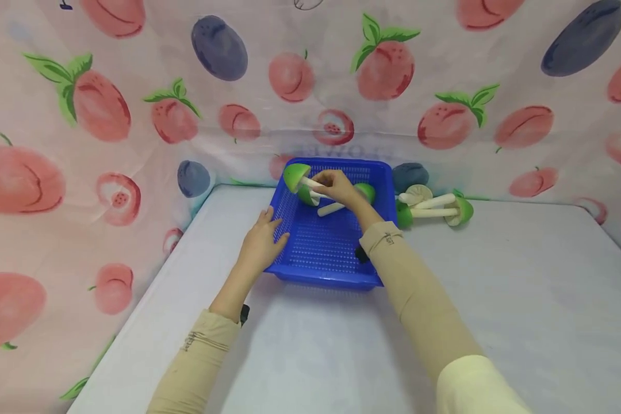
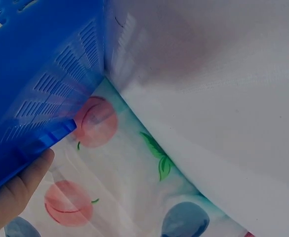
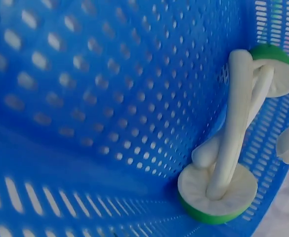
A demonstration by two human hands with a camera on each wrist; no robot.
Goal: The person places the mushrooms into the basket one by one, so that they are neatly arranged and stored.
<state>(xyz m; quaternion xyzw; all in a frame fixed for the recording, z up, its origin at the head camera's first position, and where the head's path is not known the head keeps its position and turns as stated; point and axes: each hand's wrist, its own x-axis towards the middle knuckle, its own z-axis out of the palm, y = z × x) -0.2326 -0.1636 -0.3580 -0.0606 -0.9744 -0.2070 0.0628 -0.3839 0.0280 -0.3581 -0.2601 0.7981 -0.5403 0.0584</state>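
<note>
A toy mushroom (image 1: 296, 177) with a green cap and white stem is pinched by its stem in my right hand (image 1: 338, 187), above the back of a blue perforated basket (image 1: 323, 276). My left hand (image 1: 260, 241) holds the basket's left rim, thumb on the inner side; the left wrist view shows a finger (image 2: 35, 170) under that rim. Two more green-capped mushrooms lie in the basket, their stems crossing in the right wrist view: one mushroom (image 3: 228, 123) nearer, the other (image 3: 277, 74) beyond. My right hand partly covers them in the head view.
Several similar mushrooms (image 1: 434, 211) lie in a pile on the white tabletop (image 1: 538, 287), just right of the basket. A fruit-printed cloth (image 1: 310, 132) hangs behind the table and along its left side.
</note>
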